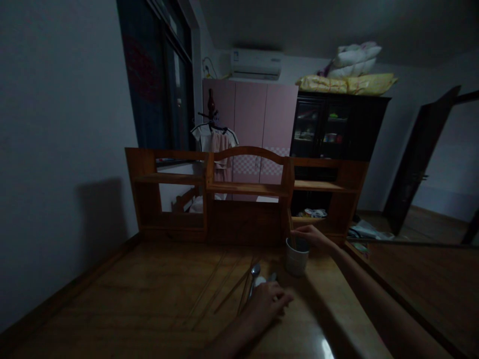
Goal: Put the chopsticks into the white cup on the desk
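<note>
My right hand is at the rim of a light-coloured cup. Its fingers are closed on chopsticks that stand upright in the cup. Lower and nearer to me, my left hand rests low over the tabletop, fingers loosely bent and apart. A metal spoon lies beside it, its handle running down towards the hand. A white spoon-like piece and another dark metal utensil show just beyond the fingers, partly covered. Several thin chopsticks lie slanted on the table to the left.
The wooden table has a wooden shelf unit along its back. A wall borders the left side, and the table's right edge lies under my right forearm. Behind stand a pink wardrobe and a dark cabinet. The room is dim.
</note>
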A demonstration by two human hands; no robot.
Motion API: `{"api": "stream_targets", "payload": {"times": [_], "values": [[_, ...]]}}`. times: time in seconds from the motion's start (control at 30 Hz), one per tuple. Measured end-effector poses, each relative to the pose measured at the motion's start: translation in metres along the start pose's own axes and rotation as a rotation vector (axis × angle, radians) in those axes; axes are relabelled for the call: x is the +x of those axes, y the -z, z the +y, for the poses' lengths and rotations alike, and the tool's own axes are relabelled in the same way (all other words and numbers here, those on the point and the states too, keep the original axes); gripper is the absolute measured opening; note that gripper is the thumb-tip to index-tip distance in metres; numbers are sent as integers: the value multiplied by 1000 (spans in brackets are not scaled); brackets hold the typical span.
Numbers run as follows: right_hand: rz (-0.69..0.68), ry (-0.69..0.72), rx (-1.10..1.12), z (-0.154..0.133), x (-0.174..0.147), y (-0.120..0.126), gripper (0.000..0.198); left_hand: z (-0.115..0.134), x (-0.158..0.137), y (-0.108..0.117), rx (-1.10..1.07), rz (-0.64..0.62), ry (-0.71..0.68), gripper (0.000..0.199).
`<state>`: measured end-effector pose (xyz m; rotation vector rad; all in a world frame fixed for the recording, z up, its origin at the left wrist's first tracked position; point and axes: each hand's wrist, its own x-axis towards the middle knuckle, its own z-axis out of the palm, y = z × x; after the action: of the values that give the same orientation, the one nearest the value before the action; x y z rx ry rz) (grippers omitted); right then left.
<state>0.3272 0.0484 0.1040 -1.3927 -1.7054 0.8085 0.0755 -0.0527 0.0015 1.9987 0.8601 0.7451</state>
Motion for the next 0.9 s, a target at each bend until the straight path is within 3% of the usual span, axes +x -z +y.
{"api": "stream_targets", "payload": {"times": [0.57, 0.7, 0.8, 0.9], "values": [[33, -22, -251, 13, 4, 2, 64, -5, 4, 1, 32, 32, -57, 48], [154, 8, -394, 10, 0, 5, 65, -8, 6, -1, 39, 22, -15, 53], [336, 44, -518, -1, -11, 7, 64, -12, 6, -3, 32, 11, 6, 56], [519, 128, -626, -20, -31, -5, 52, -9, 7, -3, 156, 87, -54, 49]]}}
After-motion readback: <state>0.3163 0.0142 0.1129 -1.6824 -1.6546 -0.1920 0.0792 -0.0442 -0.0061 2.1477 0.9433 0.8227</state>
